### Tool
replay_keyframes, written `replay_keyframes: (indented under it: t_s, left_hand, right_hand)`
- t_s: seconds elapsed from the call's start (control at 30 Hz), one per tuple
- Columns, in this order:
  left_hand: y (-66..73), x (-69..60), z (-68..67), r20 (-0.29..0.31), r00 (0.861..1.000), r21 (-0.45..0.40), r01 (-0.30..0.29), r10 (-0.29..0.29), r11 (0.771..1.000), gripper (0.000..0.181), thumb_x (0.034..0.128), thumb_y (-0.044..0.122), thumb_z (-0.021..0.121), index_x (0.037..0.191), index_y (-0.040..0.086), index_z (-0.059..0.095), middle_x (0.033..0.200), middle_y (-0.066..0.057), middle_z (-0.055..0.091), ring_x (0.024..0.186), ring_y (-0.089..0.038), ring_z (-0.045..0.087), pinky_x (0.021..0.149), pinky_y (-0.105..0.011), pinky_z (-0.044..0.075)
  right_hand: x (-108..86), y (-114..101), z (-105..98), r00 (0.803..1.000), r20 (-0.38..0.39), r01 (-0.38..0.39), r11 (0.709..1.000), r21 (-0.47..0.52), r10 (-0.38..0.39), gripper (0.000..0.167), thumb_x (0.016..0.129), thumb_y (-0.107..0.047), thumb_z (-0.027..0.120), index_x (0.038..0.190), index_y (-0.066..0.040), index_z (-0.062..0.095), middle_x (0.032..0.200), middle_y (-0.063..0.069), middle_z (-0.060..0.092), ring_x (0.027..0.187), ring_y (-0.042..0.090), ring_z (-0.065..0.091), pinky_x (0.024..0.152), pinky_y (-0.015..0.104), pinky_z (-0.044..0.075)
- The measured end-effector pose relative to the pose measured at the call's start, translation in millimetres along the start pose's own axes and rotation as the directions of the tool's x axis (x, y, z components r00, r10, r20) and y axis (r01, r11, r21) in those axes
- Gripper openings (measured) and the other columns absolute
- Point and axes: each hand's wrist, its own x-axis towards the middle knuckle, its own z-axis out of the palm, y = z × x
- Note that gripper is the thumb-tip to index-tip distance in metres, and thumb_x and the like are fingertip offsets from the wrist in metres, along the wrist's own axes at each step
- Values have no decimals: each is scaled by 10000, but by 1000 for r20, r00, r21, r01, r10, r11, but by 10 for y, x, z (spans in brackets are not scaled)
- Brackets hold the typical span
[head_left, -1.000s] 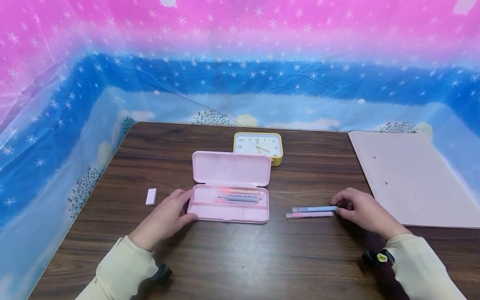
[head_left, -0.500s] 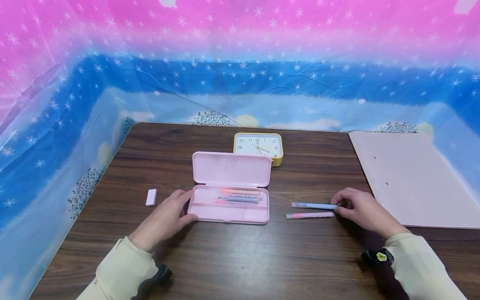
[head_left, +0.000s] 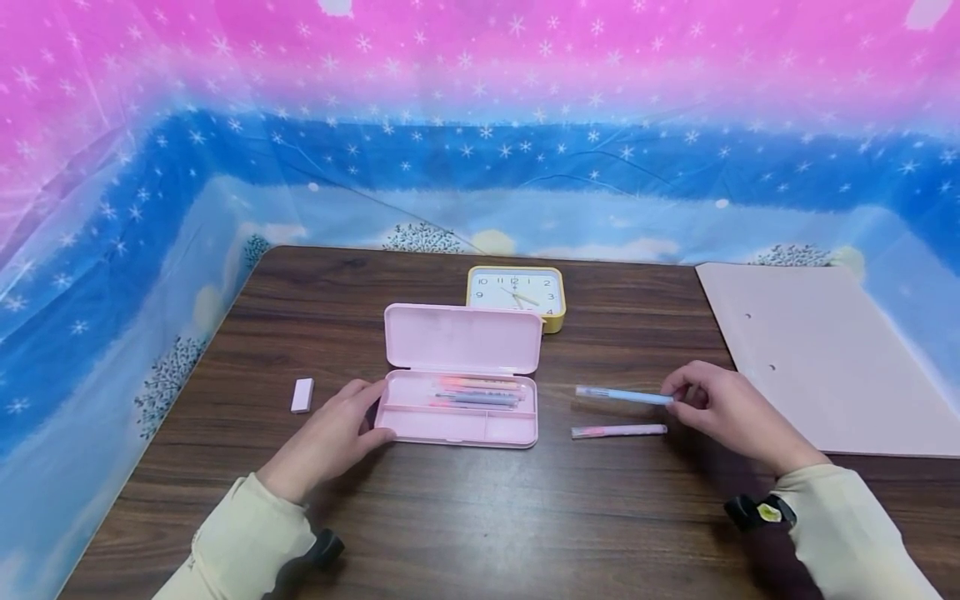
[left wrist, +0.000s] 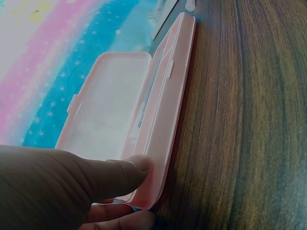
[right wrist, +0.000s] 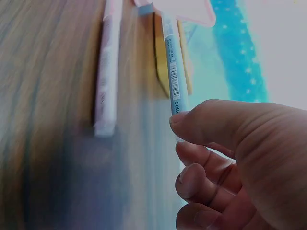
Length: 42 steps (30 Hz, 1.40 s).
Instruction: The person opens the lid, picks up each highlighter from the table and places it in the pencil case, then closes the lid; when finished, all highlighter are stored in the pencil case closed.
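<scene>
A pink pencil case (head_left: 450, 425) stands with its lid raised on the brown table, several pens (head_left: 480, 392) lying in its back compartment. My left hand (head_left: 330, 429) grips the case's left end, the thumb on its front wall in the left wrist view. Between thumb and fingertips, my right hand (head_left: 720, 408) pinches the rear end of a light blue pen (head_left: 622, 396), whose clear-capped tip points left toward the case. In the right wrist view this pen (right wrist: 173, 72) shows a barcode label and appears lifted off the table. A pink pen (head_left: 618, 431) lies in front of it.
Behind the case, its lid partly covers a yellow-framed clock (head_left: 555, 321). A small white eraser (head_left: 302, 395) lies left of my left hand. The pale pink board (head_left: 832, 358) with two holes covers the table's right side.
The blue pen, earlier beside the pink one, has moved away from it toward the back and risen, tilting slightly, with my right hand. The left hand and case have stayed put.
</scene>
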Motion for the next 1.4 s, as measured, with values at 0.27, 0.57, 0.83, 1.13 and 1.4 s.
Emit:
replay_keyframes:
  t_s: [0.27, 0.57, 0.83, 1.13, 1.4]
  left_hand:
    - [3, -1, -5, -1, 1000, 3, -2, 2, 1000, 634, 873, 221, 755, 1400, -18, 497, 1225, -181, 585, 929, -238, 575, 850, -450, 529]
    - [5, -4, -2, 5, 1000, 0, 13, -13, 1000, 643, 873, 225, 756, 1410, -12, 491, 1226, -175, 584, 955, -247, 581, 879, -464, 526]
    - [8, -10, -6, 12, 1000, 0, 16, -16, 1000, 654, 874, 226, 755, 1419, -10, 482, 1229, -170, 580, 970, -249, 580, 900, -473, 522]
    - [-5, 1, -3, 8, 1000, 3, -5, 5, 1000, 660, 870, 231, 760, 1416, -17, 483, 1200, -163, 583, 948, -241, 568, 871, -447, 524]
    - [-16, 2, 6, 9, 1000, 6, 2, -2, 1000, 671, 868, 229, 762, 1425, -14, 476, 1179, -151, 580, 910, -225, 553, 817, -404, 515]
  right_hand:
    - [126, -332, -28, 997, -40, 67, 998, -18, -67, 165, 856, -39, 685, 951, -173, 677, 909, -65, 644, 728, 37, 536, 637, 244, 472]
    - [359, -691, 80, 996, 0, 87, 994, 62, -87, 138, 871, -47, 673, 935, -169, 674, 886, -68, 615, 736, 80, 537, 644, 239, 470]
    - [575, -990, 316, 992, 53, 106, 988, 112, -112, 101, 870, -65, 679, 932, -145, 686, 854, -48, 605, 703, 81, 527, 615, 240, 462]
    - [739, -1295, 665, 985, 98, 124, 981, 148, -139, 74, 842, -66, 670, 898, -112, 683, 814, -26, 614, 684, 123, 563, 611, 226, 471]
    - [812, -1496, 920, 977, 123, 158, 980, 119, -173, 61, 788, -87, 694, 838, -120, 685, 768, -37, 602, 709, 90, 541, 673, 227, 464]
